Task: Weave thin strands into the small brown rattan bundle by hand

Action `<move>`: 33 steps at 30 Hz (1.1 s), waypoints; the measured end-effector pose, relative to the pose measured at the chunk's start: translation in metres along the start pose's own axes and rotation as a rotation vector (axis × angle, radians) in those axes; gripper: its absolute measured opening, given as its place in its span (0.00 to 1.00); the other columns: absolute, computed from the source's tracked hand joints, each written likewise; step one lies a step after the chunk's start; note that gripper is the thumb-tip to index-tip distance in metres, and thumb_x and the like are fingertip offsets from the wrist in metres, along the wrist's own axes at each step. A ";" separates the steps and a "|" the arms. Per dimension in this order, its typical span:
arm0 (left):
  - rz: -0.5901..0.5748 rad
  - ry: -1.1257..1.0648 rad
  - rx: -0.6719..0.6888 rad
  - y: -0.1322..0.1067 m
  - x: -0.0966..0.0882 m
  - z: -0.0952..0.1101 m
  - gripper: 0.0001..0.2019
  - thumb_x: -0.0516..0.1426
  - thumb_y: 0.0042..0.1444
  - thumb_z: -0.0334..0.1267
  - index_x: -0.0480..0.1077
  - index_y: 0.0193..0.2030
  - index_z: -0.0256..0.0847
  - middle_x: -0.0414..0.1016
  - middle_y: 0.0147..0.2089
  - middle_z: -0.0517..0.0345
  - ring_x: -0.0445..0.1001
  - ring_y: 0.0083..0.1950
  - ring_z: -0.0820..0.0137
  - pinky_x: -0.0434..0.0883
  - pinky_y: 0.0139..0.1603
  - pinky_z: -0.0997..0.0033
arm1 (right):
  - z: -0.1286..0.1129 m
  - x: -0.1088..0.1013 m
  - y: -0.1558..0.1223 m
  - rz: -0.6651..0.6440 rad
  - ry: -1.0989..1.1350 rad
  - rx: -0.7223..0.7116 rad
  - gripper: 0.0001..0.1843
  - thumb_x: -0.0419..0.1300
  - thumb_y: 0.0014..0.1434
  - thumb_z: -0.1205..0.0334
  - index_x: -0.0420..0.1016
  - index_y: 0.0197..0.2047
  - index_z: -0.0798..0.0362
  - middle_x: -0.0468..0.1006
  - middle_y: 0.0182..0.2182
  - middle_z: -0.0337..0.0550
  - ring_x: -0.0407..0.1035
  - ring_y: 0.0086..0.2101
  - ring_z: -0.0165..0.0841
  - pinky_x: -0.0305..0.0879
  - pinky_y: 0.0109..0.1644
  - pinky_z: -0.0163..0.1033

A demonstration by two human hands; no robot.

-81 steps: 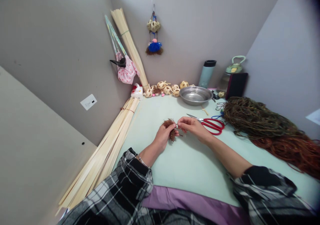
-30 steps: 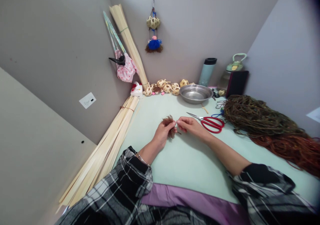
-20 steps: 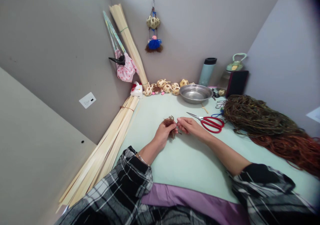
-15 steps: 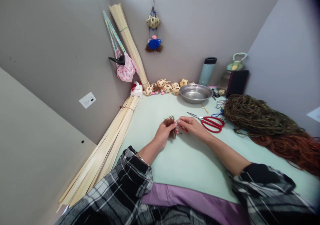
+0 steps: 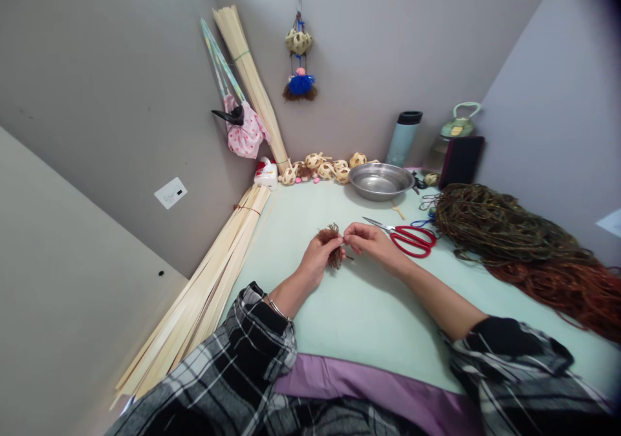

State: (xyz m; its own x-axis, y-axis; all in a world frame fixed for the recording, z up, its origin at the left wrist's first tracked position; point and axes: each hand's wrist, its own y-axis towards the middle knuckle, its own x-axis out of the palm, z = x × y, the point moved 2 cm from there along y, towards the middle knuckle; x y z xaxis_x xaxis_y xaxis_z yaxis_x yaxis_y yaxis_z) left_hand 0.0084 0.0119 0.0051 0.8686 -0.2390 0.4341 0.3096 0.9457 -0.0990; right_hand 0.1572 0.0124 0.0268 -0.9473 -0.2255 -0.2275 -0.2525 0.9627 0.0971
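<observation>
Left hand (image 5: 314, 259) closes round brown tassel (image 5: 330, 233) over tabletop (image 5: 373, 319), presumably steadying it; right hand (image 5: 372, 246) adjoins, fingertips pinched (contents, if any, too small to tell). Scissors (image 5: 414, 240) lie near right hand, seemingly for easy reach.

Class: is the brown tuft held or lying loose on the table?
Held: the left hand grips the brown tuft, strands showing above and below its thumb.

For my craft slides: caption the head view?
Left hand holding a brown tuft, right hand close beside it, red-handled scissors lying nearby.
</observation>
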 end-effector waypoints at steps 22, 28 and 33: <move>0.009 0.014 -0.011 0.001 -0.001 -0.002 0.13 0.65 0.49 0.42 0.70 0.36 0.34 0.71 0.27 0.59 0.71 0.27 0.76 0.70 0.30 0.76 | 0.006 -0.001 0.003 0.000 0.034 0.025 0.20 0.64 0.54 0.45 0.72 0.32 0.56 0.69 0.21 0.36 0.59 0.23 0.26 0.55 0.29 0.34; 0.005 0.014 -0.001 0.002 -0.002 -0.002 0.11 0.64 0.48 0.38 0.71 0.35 0.34 0.70 0.27 0.59 0.70 0.26 0.76 0.70 0.29 0.76 | 0.004 -0.002 0.002 -0.003 0.065 0.033 0.19 0.67 0.52 0.47 0.75 0.33 0.57 0.70 0.22 0.36 0.59 0.23 0.26 0.54 0.28 0.34; 0.001 0.036 -0.008 0.002 -0.003 -0.003 0.11 0.64 0.47 0.38 0.71 0.35 0.34 0.71 0.27 0.59 0.70 0.26 0.76 0.69 0.27 0.76 | 0.003 -0.002 0.002 -0.006 0.071 0.039 0.19 0.68 0.51 0.48 0.76 0.33 0.57 0.72 0.24 0.38 0.59 0.23 0.25 0.54 0.28 0.34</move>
State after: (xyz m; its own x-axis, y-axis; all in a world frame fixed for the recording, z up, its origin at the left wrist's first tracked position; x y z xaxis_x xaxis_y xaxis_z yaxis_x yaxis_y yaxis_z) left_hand 0.0074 0.0143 0.0009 0.8821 -0.2459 0.4017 0.3117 0.9442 -0.1063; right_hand 0.1592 0.0149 0.0243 -0.9577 -0.2399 -0.1588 -0.2516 0.9661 0.0579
